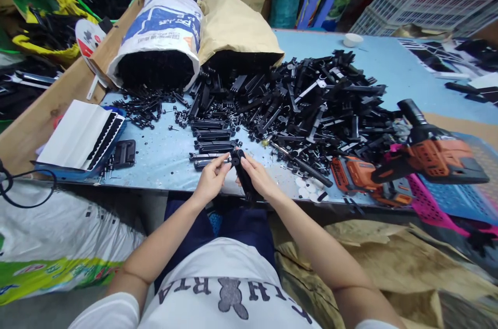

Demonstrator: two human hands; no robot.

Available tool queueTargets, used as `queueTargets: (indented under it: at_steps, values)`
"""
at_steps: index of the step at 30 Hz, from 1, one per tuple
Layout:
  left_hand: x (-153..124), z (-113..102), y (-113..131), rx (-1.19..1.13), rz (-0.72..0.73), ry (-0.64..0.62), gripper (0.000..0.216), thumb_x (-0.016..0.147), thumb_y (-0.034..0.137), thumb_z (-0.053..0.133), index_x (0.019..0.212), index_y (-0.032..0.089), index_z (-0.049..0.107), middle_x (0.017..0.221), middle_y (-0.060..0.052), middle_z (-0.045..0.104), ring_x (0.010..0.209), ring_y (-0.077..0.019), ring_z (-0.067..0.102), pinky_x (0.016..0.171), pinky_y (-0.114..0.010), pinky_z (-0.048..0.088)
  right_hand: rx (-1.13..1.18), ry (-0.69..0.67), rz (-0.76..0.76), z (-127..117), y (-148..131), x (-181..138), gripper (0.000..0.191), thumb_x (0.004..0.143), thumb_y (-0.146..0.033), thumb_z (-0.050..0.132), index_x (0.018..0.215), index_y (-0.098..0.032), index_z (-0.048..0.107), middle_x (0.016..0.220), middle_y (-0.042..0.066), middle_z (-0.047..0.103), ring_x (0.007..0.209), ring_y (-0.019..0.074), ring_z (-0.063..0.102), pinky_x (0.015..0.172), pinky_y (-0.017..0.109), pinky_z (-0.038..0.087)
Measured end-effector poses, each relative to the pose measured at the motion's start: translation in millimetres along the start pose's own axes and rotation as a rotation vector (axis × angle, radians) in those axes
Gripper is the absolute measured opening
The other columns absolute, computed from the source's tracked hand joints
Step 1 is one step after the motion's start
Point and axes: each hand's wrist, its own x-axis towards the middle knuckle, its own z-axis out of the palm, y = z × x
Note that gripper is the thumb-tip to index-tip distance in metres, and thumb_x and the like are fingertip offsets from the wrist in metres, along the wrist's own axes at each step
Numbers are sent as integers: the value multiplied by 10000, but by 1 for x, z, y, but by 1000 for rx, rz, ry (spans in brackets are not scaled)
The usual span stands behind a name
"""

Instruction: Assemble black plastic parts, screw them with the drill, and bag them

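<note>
Head view: left hand (212,179)'s grip pinches the far end of a black part (245,179), right hand (260,177)'s grip holds its side, over the tabletop (163,155)'s near edge. A slack pinch could drop it to the lap (251,230) or jolt the row (213,135) beyond.

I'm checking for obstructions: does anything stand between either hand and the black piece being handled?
Nothing visible does: the right hand grips the black piece, and the left hand has its fingertips at the far end. The row of black parts lies beyond the left hand.
</note>
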Motion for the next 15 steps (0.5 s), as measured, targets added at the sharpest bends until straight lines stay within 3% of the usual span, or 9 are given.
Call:
queueTargets:
  at_steps: [3, 5, 9, 15]
  values:
    - [-9, 1, 6, 250, 209, 84, 387, 899, 337, 461, 1244, 184, 552, 909, -66, 574, 778, -126, 560, 726, -262, 473, -25, -24, -103, -2, 4, -4, 584, 891, -483, 437, 1402, -219, 339, 736, -6, 579, 581, 97, 576, 574, 261, 546]
    - [-13, 2, 10, 392, 301, 119, 365, 914, 300, 436, 1242, 193, 554, 909, -68, 550, 856, -141, 550, 803, -285, 467, -112, -31, -208, -8, 4, -5, 563, 888, -444, 465, 1394, -218, 364, 841, 14, 613, 583, 75, 559, 615, 263, 550]
    - [-18, 6, 14, 524, 355, 138, 357, 924, 287, 413, 1233, 184, 560, 860, -54, 517, 786, -125, 544, 750, -256, 478, -252, -77, -332, -24, 8, -6, 527, 899, -400, 459, 1393, -235, 373, 1112, 69, 594, 600, 54, 547, 587, 236, 548]
    - [-21, 8, 11, 627, 366, 125, 346, 927, 292, 407, 1218, 209, 574, 872, -50, 523, 785, -123, 546, 725, -240, 474, -530, -121, -453, -37, 8, -11, 519, 903, -363, 460, 1399, -238, 371, 1287, 110, 511, 650, 78, 582, 622, 242, 546]
